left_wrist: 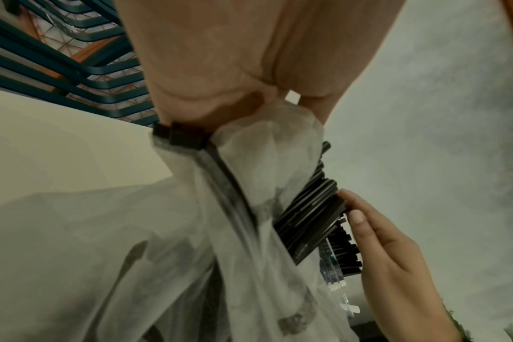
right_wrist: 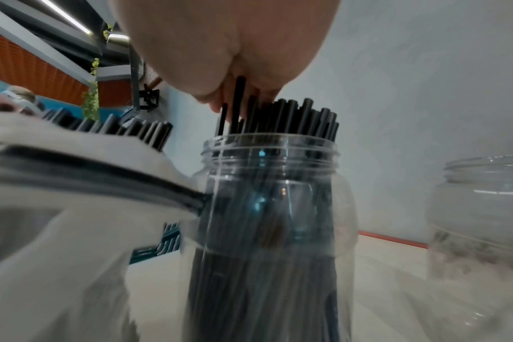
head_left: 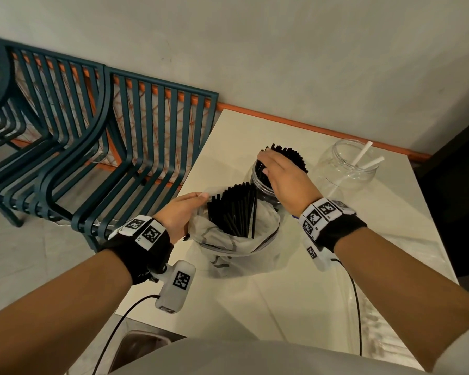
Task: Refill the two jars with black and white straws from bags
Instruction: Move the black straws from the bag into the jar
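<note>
The right hand [head_left: 284,177] lies, fingers nearly straight, on thin black straws [head_left: 290,155] standing in the clear plastic jar [head_left: 260,185] on the pale desk [head_left: 282,293]. Touching that jar's near side, the left hand [head_left: 179,215] pinches the rim of a translucent white zip bag [head_left: 241,255]. Right of the jar stands a second clear jar [head_left: 347,169].

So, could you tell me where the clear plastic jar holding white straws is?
In the head view, the clear plastic jar holding white straws stands on the cream table, just right of the clear jar of black straws.
</note>
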`<state>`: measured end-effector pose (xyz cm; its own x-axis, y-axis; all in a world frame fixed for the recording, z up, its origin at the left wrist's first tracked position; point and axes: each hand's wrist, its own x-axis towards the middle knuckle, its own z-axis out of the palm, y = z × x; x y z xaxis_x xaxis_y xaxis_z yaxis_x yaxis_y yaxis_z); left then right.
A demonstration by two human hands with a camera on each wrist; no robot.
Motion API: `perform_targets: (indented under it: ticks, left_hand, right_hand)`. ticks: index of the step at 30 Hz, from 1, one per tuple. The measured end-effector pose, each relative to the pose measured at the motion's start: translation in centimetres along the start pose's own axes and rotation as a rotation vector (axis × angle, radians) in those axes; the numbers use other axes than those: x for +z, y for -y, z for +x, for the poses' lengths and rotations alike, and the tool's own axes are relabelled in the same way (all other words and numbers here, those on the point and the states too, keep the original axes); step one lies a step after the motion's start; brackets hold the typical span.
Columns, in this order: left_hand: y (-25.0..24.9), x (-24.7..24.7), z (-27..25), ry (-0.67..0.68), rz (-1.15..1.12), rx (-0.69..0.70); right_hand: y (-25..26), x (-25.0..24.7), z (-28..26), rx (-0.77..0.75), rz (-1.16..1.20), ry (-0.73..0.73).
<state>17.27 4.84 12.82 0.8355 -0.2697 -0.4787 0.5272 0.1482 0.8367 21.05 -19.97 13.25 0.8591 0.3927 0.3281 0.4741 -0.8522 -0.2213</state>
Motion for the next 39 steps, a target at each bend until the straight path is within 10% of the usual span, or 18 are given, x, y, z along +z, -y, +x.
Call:
perform_targets:
  ticks: [12,24,39]
  left_hand:
    - [0.3,0.3,0.3,-0.032,0.007,0.013]
    - [0.0,0.2,0.2,-0.021,-0.012,0.012]
    - [-0.1,0.0,0.0,-0.056,0.004,0.024]
  right_hand:
    - [-1.2,0.1,2.4,0.444,-0.225,0.198]
    - [-1.2,0.1,4.7,0.375,-0.133,-0.083]
    - [-3.1,-0.4,4.8,0.334,-0.112,0.127]
